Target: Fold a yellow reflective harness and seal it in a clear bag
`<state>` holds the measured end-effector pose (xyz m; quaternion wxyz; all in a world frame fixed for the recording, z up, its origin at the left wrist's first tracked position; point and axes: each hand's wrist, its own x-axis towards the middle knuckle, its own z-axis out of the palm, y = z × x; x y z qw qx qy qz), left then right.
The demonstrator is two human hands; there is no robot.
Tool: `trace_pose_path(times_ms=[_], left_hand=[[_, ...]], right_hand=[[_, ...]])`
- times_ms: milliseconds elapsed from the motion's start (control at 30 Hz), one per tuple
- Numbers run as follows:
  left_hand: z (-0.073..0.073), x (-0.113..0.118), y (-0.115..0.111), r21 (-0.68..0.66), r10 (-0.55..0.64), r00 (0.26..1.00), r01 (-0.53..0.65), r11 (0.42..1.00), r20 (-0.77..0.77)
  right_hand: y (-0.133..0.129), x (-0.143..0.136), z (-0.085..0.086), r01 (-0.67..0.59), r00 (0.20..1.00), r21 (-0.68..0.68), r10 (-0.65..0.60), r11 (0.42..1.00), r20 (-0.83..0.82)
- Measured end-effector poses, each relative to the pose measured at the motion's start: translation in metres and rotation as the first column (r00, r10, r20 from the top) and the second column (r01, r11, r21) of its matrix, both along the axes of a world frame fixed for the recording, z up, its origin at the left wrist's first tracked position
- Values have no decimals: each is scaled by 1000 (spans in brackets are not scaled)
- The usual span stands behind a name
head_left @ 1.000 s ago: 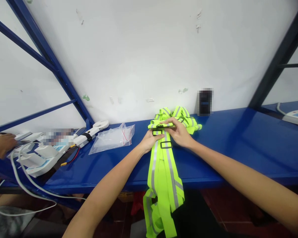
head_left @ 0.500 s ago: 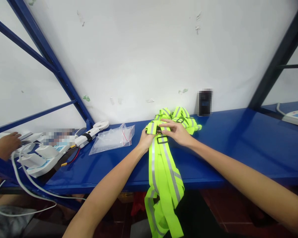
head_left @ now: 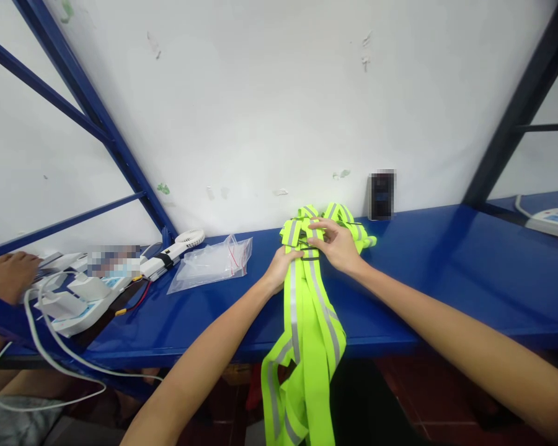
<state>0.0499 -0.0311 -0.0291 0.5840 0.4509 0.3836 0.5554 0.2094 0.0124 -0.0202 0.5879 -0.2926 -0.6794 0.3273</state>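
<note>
Neon-yellow reflective straps (head_left: 314,316) with silver stripes lie bunched on the blue table, their long ends hanging over its front edge. My left hand (head_left: 281,267) is closed on the left side of the bundle, its thumb lying across the straps just below a black buckle. Opposite it, my right hand (head_left: 337,244) pinches the straps near the black buckle (head_left: 310,254), thumb and fingers close together. Part of the bundle and the fingertips beneath it are hidden. More looped strap (head_left: 344,217) lies behind my right hand, against the wall.
Clear zip bags (head_left: 209,263) lie left of the straps. Beyond them are a white handheld fan (head_left: 189,238), a power strip with plugs (head_left: 81,303) and white cables. Another person's hand (head_left: 13,275) is at far left. A dark boxy object (head_left: 382,195) leans on the wall.
My left hand has shifted slightly down and right, its thumb now over the straps. The upper strap fold has moved, and the hanging ends have swung a little left.
</note>
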Motion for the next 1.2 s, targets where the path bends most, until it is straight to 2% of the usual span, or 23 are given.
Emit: trace_pose_path(times_ms=[100,233,333,500,567,733,933,1200], left_hand=[[-1,1,-2,81,-24,995,32,996,-102],[-4,1,0,142,17,980,12,990,-198],[-4,0,0,131,10,977,18,991,-211],[-2,0,-4,43,-87,987,94,995,-138],[-1,0,-5,15,-115,987,117,993,-115],[-1,-2,-4,-19,-128,987,127,992,-101],[0,-5,-3,-28,-116,978,113,993,-173],[-1,-2,-5,8,-51,976,54,999,-210]], right_hand=[[0,0,-1,51,998,33,-52,998,22],[-3,-1,0,74,996,28,-75,997,40],[-2,-1,1,17,1000,-36,-17,999,17],[2,3,3,-105,994,-197,100,975,-38],[1,5,5,-163,987,-213,160,964,-30],[-8,6,7,-155,984,-139,166,978,71],[-8,1,1,-119,979,112,97,987,178],[-10,2,-4,-152,966,61,135,987,221]])
